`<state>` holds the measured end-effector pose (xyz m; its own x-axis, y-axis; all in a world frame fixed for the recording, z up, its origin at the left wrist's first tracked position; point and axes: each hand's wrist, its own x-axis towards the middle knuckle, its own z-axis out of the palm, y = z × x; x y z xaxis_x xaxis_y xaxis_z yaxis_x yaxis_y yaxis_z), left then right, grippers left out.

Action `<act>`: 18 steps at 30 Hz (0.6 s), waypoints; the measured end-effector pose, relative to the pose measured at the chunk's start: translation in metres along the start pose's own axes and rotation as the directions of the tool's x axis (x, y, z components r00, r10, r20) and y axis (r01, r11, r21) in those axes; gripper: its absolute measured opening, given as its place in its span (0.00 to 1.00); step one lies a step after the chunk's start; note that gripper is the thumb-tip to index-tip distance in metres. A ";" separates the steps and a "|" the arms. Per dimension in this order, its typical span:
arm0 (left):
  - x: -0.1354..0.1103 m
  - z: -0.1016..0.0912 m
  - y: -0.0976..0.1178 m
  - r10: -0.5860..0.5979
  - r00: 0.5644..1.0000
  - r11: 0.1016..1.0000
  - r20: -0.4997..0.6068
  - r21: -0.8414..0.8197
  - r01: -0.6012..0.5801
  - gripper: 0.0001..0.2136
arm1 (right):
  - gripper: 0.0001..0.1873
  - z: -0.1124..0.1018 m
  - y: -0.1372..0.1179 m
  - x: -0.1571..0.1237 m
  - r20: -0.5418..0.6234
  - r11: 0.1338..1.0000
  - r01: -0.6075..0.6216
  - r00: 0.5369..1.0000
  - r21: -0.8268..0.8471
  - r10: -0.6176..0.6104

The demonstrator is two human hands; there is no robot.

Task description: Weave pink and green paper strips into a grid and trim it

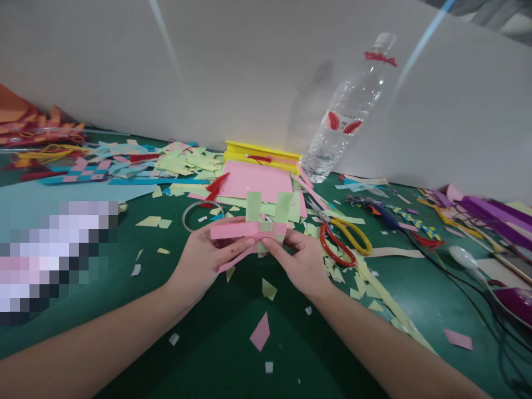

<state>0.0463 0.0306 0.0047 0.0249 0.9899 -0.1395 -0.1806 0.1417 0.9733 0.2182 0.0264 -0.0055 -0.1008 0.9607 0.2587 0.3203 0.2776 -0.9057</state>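
Observation:
Between my two hands is a small weave of pink and pale green paper strips (233,229), held up just above the green table. My left hand (210,256) pinches the pink strips at the left, its thumb pressing near the middle. With thumb and fingers, my right hand (300,256) grips the right end, where pink and green strips cross. Two green strip ends (283,207) stand upright from the weave. Behind it lies a stack of pink paper sheets (257,180). Scissors with red and yellow handles (337,260) rest beside my right hand.
A clear plastic bottle (332,133) leans against the grey partition. A tape ring (192,208), a red tassel (216,188) and a yellow folded piece (266,152) lie behind my hands. Paper scraps (260,332) dot the table. At right are a dark cord (440,266) and a white spoon-like object (463,257).

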 end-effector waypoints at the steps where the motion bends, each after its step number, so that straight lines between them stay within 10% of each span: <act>1: 0.002 0.000 -0.001 0.016 0.999 0.999 0.032 -0.032 -0.015 0.15 | 0.13 0.000 0.001 0.001 -0.017 0.999 -0.024 1.000 0.047 0.025; 8: 0.009 -0.002 -0.006 0.006 0.997 0.972 0.072 -0.237 0.011 0.10 | 0.16 -0.003 0.010 0.009 0.040 0.894 -0.158 0.987 0.419 0.156; 18: 0.005 -0.003 -0.005 0.001 0.974 1.000 0.228 -0.029 0.006 0.06 | 0.14 -0.005 0.007 0.007 0.137 0.898 -0.222 0.974 0.381 0.182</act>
<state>0.0442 0.0345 -0.0011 0.2483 0.9642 -0.0931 -0.2088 0.1471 0.9668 0.2245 0.0346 -0.0081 -0.1693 0.9847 0.0408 -0.0486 0.0330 -0.9983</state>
